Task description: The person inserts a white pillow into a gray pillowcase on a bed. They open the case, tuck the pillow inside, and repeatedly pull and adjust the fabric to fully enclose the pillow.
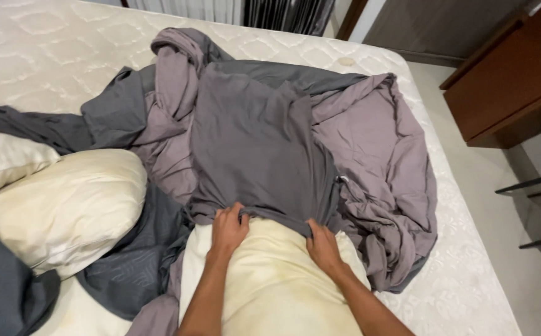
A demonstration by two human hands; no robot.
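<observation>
A cream pillow (270,286) lies in front of me on the bed, its far end inside a dark grey pillowcase (258,143). My left hand (228,227) grips the left side of the pillowcase's open hem. At the right side of the same hem, my right hand (323,244) pinches the fabric. Both hands rest on the pillow. Most of the pillow's upper part is hidden under the grey cloth.
Rumpled mauve and grey bedding (376,155) spreads under and around the pillowcase on a white quilted mattress (46,50). Two bare cream pillows (65,205) lie at the left. A brown wooden cabinet (507,81) stands right of the bed, beyond a strip of floor.
</observation>
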